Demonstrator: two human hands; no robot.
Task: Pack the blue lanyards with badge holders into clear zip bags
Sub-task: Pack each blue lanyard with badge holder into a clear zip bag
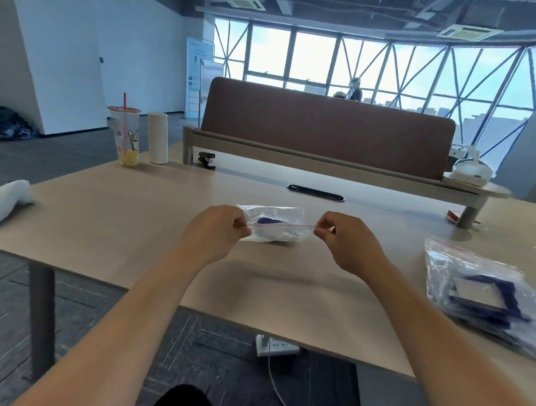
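Bag: zip bag (275,217), blue lanyard (267,221) inside.
Left grip: your left hand (218,231) pinches the seal's left end.
Right grip: your right hand (342,238) pinches its right end.

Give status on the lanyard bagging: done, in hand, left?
Done: a blue lanyard sits inside the small zip bag. In hand: left hand and right hand pinch the ends of its red zip strip, apparently sealing it. Left: unclear; the bagged lanyards at right could be finished packs or stock.
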